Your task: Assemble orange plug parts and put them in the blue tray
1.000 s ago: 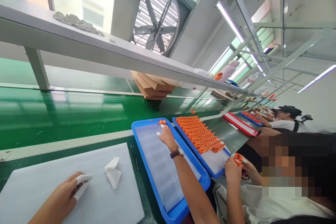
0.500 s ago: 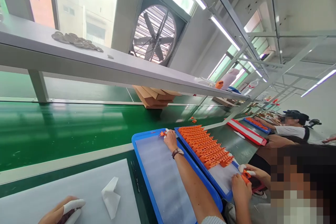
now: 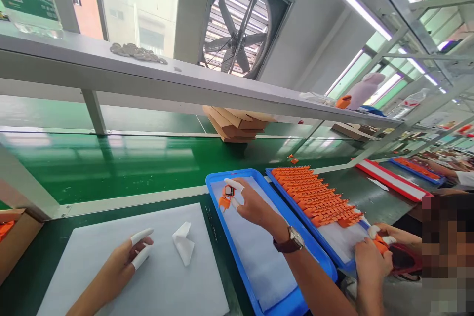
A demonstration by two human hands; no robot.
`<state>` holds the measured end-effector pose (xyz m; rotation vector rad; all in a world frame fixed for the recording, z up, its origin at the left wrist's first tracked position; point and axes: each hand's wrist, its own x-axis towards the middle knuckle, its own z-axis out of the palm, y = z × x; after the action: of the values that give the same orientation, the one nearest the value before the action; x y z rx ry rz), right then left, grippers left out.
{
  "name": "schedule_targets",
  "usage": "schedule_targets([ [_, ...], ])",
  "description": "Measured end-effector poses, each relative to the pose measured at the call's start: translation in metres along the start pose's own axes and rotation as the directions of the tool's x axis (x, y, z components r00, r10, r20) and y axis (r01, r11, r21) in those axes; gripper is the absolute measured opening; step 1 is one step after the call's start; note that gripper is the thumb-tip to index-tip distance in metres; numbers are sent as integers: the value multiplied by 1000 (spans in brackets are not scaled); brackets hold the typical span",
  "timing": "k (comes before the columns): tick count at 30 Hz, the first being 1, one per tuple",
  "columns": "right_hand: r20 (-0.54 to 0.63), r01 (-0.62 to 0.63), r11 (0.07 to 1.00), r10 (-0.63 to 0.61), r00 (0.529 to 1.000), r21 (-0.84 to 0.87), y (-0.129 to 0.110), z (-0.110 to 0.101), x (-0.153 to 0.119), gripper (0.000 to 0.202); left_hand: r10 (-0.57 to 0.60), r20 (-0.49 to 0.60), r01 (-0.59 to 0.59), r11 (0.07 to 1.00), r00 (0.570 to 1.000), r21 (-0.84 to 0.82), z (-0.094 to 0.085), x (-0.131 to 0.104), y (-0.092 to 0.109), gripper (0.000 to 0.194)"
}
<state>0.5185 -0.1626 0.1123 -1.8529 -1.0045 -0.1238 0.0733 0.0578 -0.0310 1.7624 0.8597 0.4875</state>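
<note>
My right hand (image 3: 252,202), with white finger covers on thumb and forefinger and a watch at the wrist, pinches a small orange plastic part (image 3: 224,202) with a dark round piece on it. It is over the far end of a blue tray (image 3: 240,261) lined with a white sheet. My left hand (image 3: 128,256), also with white covers on two fingers, hovers at or rests on a white mat (image 3: 89,242). Its thumb and forefinger are apart with nothing visible between them. To its right lies a folded white paper (image 3: 183,244).
A second blue tray (image 3: 276,177) holds rows of orange parts (image 3: 314,197); beside it a co-worker's hands (image 3: 374,256) hold an orange part. Tweezers (image 3: 211,222) lie between mat and tray. A shelf (image 3: 222,86) crosses above the bench. A cardboard box (image 3: 22,242) stands at left.
My right hand has come back from the tray's far edge with the orange part and turned it into view. My left hand has moved forward over the mat, fingers spreading. The view has swung left.
</note>
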Motion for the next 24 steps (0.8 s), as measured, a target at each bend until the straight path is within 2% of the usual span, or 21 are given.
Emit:
schedule_targets([
  [1, 170, 92, 995, -98, 981, 39, -26, 31, -6, 19, -2, 1, 2, 999, 1000, -35, -2, -2, 8, 43],
  [2, 337, 173, 980, -197, 921, 99, -53, 60, -13, 15, 3, 8, -2, 997, 1000, -75, -4, -4, 17, 44],
  [3, 491, 270, 951, -308, 815, 148, -81, 85, -21, 17, 16, 18, -14, 993, 1000, -121, -5, -6, 27, 47],
  [4, 617, 360, 908, -412, 670, 215, -106, 104, -30, 27, 47, 41, -39, 984, 998, -176, -6, -8, 37, 50],
  [5, 694, 428, 858, -491, 527, 283, -129, 118, -40, 39, 82, 58, -66, 970, 995, -233, -7, -10, 47, 53],
  [6, 726, 468, 818, -541, 425, 336, -148, 128, -50, 50, 113, 77, -87, 955, 991, -283, -7, -12, 56, 56],
  [7, 724, 482, 795, -571, 387, 369, -163, 134, -59, 58, 137, 94, -99, 939, 986, -329, -7, -14, 65, 57],
  [9, 711, 468, 767, -615, 342, 439, -178, 143, -76, 70, 156, 151, -82, 909, 976, -408, -8, -16, 77, 59],
  [11, 695, 429, 753, -644, 319, 500, -181, 153, -89, 75, 151, 224, -35, 892, 963, -451, -10, -17, 83, 58],
  [12, 685, 400, 757, -645, 338, 516, -179, 161, -93, 74, 140, 240, -14, 888, 961, -459, -12, -18, 83, 56],
  [14, 669, 303, 798, -602, 436, 521, -174, 178, -98, 66, 105, 196, 1, 880, 975, -474, -16, -18, 78, 51],
  [16, 679, 146, 847, -502, 536, 511, -169, 196, -101, 51, 48, 79, 0, 857, 996, -516, -18, -18, 69, 52],
  [17, 696, 55, 858, -451, 559, 511, -166, 204, -102, 44, 14, 19, -1, 838, 1000, -545, -18, -17, 63, 54],
  [18, 719, -34, 858, -407, 563, 513, -163, 213, -103, 38, -22, -34, -2, 819, 999, -574, -18, -15, 57, 56],
  [21, 781, -252, 818, -330, 529, 517, -154, 236, -110, 32, -112, -158, -15, 770, 981, -638, -13, -11, 41, 54],
  [24, 781, -357, 760, -300, 548, 543, -144, 254, -117, 30, -166, -217, -9, 775, 962, -632, -8, -9, 32, 51],
])
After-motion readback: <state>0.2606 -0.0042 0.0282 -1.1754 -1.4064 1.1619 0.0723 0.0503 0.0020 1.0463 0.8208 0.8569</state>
